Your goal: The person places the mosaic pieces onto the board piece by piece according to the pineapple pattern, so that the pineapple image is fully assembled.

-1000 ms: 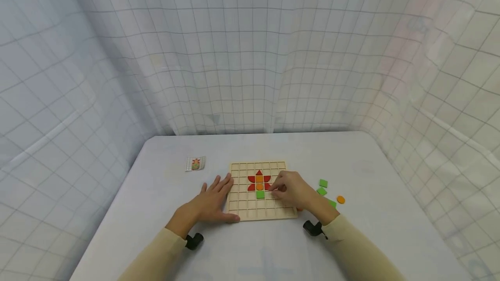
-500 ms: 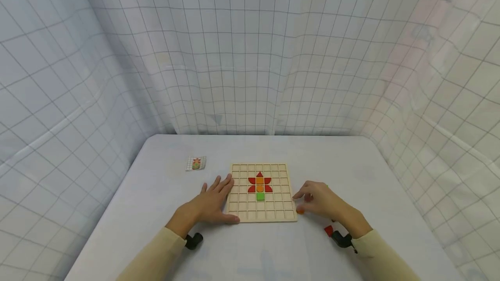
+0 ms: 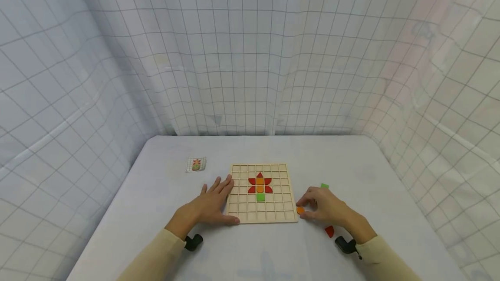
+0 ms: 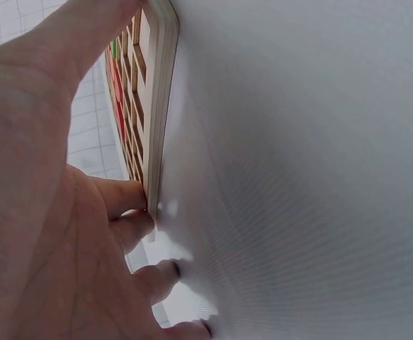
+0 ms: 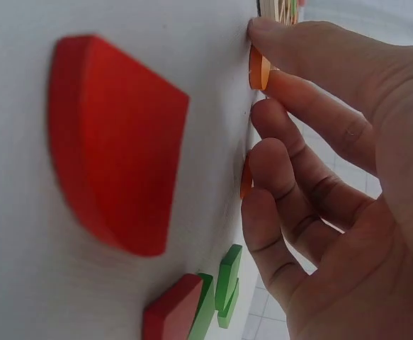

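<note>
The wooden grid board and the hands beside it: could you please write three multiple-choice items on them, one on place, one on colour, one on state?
1. Where does the left hand lie?
A. On the board's left edge
B. On the pattern card
C. In the air above the table

2. What colour is the square tile under the flower on the wooden grid board?
A. Blue
B. Green
C. Yellow

3. What is the right hand doing?
A. Lying flat and open
B. Pinching an orange round piece
C. Gripping the board

Answers:
1 A, its fingers rest against the board's left side.
2 B, a green square tile sits below the red petals.
3 B, thumb and forefinger close on the orange round piece on the table.
</note>
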A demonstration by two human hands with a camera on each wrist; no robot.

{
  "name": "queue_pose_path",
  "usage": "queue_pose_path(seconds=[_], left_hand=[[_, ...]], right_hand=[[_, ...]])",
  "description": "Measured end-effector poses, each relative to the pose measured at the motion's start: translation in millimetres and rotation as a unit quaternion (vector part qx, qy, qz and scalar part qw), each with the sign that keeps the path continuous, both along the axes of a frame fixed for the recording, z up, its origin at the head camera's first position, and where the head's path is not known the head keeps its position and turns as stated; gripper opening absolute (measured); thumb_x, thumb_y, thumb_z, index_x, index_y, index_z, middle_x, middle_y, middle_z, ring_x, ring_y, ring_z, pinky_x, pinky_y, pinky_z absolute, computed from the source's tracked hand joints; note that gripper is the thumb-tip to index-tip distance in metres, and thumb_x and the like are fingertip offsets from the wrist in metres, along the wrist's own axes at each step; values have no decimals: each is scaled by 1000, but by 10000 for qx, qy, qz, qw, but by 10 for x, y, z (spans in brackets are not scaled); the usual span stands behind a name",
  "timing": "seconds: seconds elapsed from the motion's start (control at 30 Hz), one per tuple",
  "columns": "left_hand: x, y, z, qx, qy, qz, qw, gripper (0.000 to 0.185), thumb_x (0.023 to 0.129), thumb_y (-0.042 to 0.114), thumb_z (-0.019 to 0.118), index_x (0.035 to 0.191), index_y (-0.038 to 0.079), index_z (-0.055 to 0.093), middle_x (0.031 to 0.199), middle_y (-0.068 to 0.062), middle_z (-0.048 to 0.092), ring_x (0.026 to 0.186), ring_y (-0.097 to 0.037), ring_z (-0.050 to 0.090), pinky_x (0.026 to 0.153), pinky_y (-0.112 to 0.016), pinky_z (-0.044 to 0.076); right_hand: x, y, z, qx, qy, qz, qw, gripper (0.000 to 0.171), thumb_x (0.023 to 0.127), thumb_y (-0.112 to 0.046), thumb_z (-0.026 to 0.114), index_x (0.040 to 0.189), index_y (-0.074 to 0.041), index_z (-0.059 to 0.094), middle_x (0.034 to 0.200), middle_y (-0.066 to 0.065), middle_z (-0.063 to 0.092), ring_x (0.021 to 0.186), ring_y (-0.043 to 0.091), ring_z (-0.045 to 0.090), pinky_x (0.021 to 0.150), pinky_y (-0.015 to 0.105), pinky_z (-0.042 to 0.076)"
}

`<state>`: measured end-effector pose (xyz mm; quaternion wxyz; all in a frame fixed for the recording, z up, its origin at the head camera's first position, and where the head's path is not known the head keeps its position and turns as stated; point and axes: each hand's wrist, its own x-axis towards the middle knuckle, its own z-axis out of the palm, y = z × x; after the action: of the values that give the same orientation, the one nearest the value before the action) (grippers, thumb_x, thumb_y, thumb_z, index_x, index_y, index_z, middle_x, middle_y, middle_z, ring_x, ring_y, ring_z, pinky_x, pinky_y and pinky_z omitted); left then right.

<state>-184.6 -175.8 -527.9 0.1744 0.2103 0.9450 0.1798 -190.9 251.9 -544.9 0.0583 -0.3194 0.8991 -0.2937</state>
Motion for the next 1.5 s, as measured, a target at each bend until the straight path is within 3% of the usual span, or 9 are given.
queue_pose_path(seconds=[0.4, 0.63, 0.9, 1.37, 1.5], left_hand=[[0, 1, 34, 69, -46, -17, 10000, 133, 95, 69, 89, 186, 3, 19, 198, -18, 11, 183, -53, 10, 139, -88, 11], [18, 15, 37, 93, -43, -19, 9999, 134, 95, 69, 90, 186, 2, 18, 198, -17, 11, 183, -53, 10, 139, -88, 11], [5, 21, 20, 45, -52, 10, 10000, 134, 94, 69, 90, 187, 4, 18, 198, -17, 11, 183, -52, 10, 139, -88, 10], [19, 18, 23, 97, -69, 49, 9999, 134, 93, 68, 91, 186, 3, 19, 198, -17, 11, 183, -52, 10, 139, -88, 9], [21, 26, 35, 78, -52, 49, 9999, 134, 93, 68, 91, 186, 4, 20, 198, -17, 11, 183, -52, 10, 139, -88, 10]], right_hand=[[-9, -18, -11, -67, 290, 47, 9995, 18, 95, -9, 97, 110, -14, 90, 102, -5, 80, 83, 6, 61, 74, 20, 53], [-16, 0, 16, -69, 139, -47, 9999, 20, 97, -7, 93, 115, -15, 88, 106, -6, 80, 89, 8, 68, 78, 24, 60], [-41, -56, 72, -262, 301, -42, 9992, 23, 94, 0, 91, 113, -12, 88, 105, -7, 81, 87, 8, 69, 78, 25, 61], [-79, -270, 48, -442, 515, 81, 9977, 20, 95, -7, 96, 113, -12, 87, 105, -3, 82, 83, 2, 66, 73, 19, 58], [-96, -362, 71, -363, 500, 35, 9981, 19, 97, -11, 96, 113, -12, 87, 103, -3, 81, 82, 6, 67, 72, 19, 57]])
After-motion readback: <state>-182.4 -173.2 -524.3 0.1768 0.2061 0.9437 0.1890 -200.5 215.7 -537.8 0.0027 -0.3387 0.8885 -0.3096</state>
